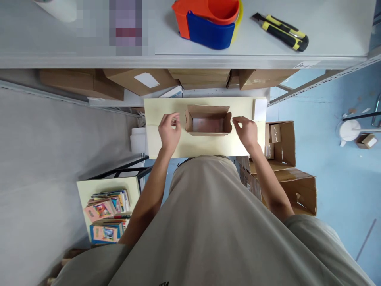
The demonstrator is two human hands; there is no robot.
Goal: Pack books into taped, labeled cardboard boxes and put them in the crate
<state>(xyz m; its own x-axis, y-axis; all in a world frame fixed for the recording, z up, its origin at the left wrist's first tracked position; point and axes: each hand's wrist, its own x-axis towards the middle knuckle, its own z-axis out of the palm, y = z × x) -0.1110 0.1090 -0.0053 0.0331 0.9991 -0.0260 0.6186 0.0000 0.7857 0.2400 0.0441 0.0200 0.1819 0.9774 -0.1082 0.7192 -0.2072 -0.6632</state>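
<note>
An open cardboard box stands on the pale yellow tabletop, its end flaps raised and its inside visible from above. My left hand is just left of the box, fingers loosely curled, with a gap showing between thumb and forefinger. On the opposite side, my right hand hovers close to the right flap, its fingers bent and thumb apart. Neither hand holds anything that I can see. A small gap separates the left hand from the box; whether the right fingertips touch the flap is hard to tell.
Above the table runs a grey shelf with a yellow-black utility knife and a red-blue tape dispenser. Closed cartons sit beneath it. Open cartons stand at right, books on a lower-left stand, a white bin beside the table.
</note>
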